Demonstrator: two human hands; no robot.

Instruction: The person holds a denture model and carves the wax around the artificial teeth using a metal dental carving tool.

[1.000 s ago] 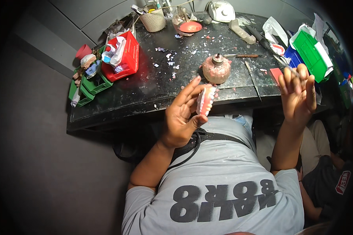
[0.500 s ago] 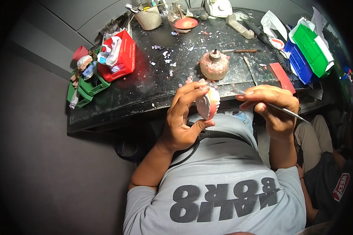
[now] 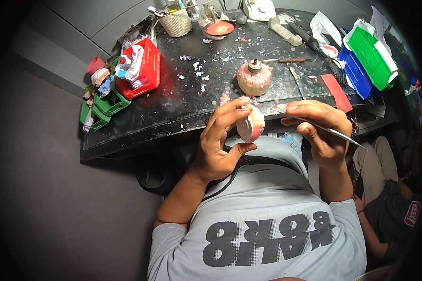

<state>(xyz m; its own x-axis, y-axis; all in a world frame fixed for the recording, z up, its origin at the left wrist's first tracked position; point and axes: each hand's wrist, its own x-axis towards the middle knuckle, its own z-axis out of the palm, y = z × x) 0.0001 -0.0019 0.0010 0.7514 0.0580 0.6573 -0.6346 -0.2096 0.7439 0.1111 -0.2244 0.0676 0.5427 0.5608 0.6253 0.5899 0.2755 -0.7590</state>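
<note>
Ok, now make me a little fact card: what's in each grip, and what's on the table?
Left grip: tooth model, pinched between thumb and fingers
Right grip: slim metal tool, tip pointing towards the model
Table: black, scattered with little bits
Beyond the model: round pinkish jar with a metal top
Right of the jar: flat red strip
Far left: red bin

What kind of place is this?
It looks like a dental workshop, perhaps for false teeth. The left hand holds a pink-and-white teeth model, the right hand holds a thin metal tool, and a round, pink-speckled pot, probably a burner, stands on the black table.
</note>
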